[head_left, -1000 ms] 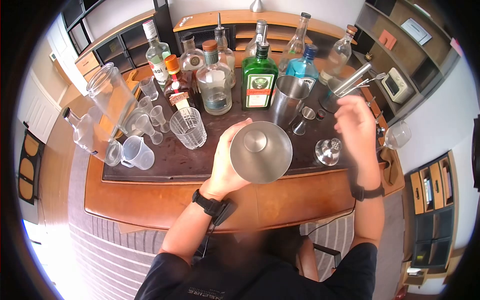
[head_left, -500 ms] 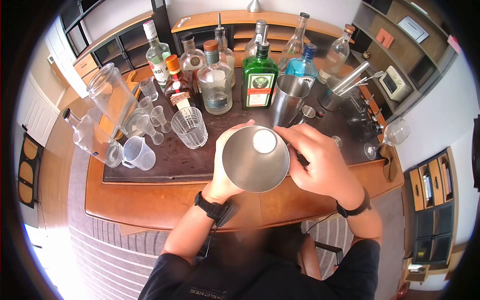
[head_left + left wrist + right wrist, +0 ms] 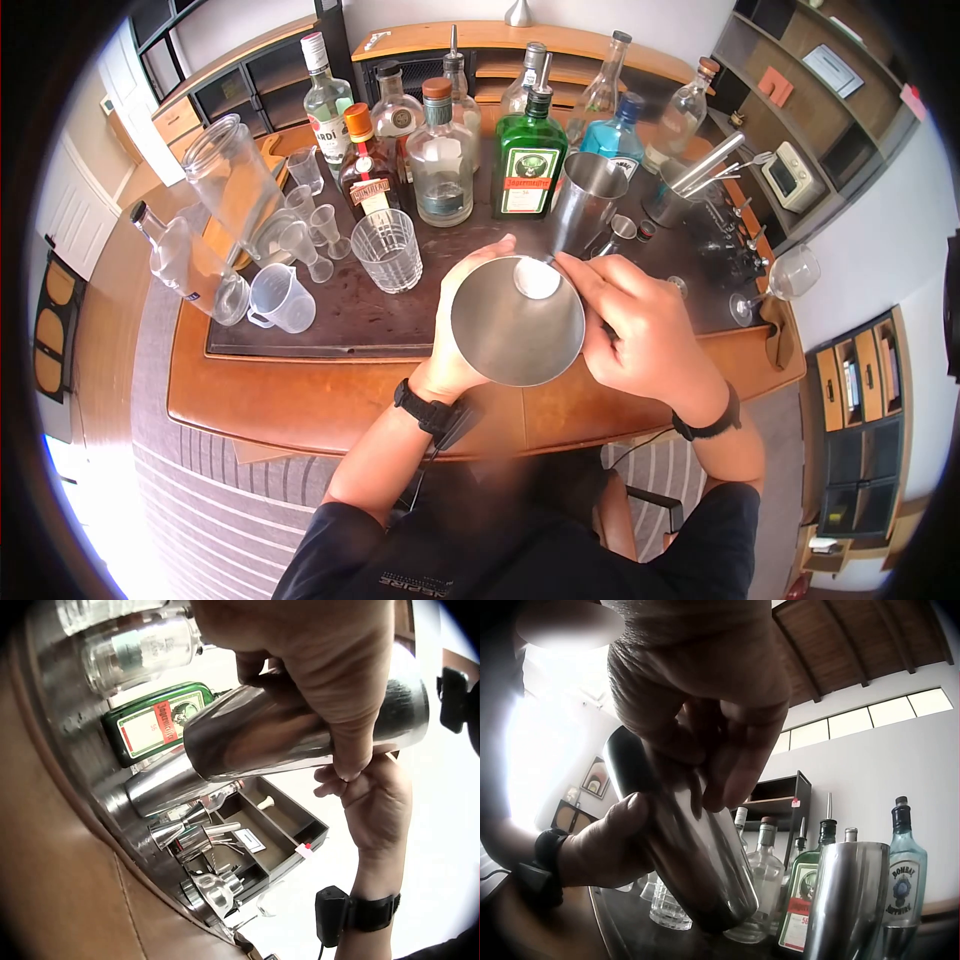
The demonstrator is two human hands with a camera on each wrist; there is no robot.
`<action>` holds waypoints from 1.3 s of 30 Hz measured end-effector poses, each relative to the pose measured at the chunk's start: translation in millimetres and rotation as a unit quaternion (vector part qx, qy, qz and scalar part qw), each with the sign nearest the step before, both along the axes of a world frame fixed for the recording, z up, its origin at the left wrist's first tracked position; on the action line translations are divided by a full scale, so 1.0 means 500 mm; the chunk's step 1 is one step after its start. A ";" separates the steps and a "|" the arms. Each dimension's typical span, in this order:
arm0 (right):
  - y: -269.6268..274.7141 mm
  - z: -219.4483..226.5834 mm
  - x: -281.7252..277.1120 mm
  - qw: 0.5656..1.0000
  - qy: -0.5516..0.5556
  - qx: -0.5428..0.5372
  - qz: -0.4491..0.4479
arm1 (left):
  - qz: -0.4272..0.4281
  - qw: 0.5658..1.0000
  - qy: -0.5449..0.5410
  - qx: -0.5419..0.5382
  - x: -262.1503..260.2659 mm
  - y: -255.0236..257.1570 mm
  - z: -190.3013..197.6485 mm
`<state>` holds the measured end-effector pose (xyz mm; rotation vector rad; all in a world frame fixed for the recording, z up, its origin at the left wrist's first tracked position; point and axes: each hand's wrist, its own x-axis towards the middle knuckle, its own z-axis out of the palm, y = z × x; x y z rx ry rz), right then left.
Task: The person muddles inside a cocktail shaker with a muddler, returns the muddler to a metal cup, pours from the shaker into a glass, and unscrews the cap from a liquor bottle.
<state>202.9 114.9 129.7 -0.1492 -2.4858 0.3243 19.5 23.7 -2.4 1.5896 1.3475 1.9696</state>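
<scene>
A steel shaker tin (image 3: 515, 340) is tilted with its mouth toward the head camera, and a bright white disc shows at its inner bottom. My left hand (image 3: 453, 325) grips it round the side; in the right wrist view that thumb lies along the metal. From the other side my right hand (image 3: 645, 325) holds the tin near the rim with curled fingers. Beyond them a second shaker tin (image 3: 588, 200) stands upright, next to a jigger (image 3: 620, 232). A metal strainer top (image 3: 214, 892) shows in the left wrist view, mostly hidden behind my right hand in the head view.
Several bottles stand at the back, including a green one (image 3: 528, 160) and a blue one (image 3: 615, 140). A cut glass tumbler (image 3: 388, 255), a plastic measuring cup (image 3: 285, 300) and small glasses stand left. A wine glass (image 3: 793, 272) and tool holder (image 3: 665, 200) are at right.
My right hand has come from over the strainer top at the right to the tin's rim. The tin's tilt has shifted, and its inner bottom now looks white instead of grey.
</scene>
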 end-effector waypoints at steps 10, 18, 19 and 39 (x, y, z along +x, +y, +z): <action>0.125 0.048 0.027 0.995 -0.060 -0.060 -0.042 | 0.096 0.993 0.020 -0.058 0.011 -0.001 -0.021; 0.500 0.097 0.123 0.835 0.204 -0.342 -0.380 | 0.102 0.988 -0.042 -0.105 0.026 0.017 -0.001; 0.533 0.084 0.132 0.815 0.212 -0.366 -0.396 | 0.103 0.988 -0.043 -0.106 0.024 0.019 -0.002; 0.724 -0.037 0.081 0.813 0.130 -0.151 -0.547 | 0.128 0.982 -0.017 -0.139 0.013 0.036 -0.009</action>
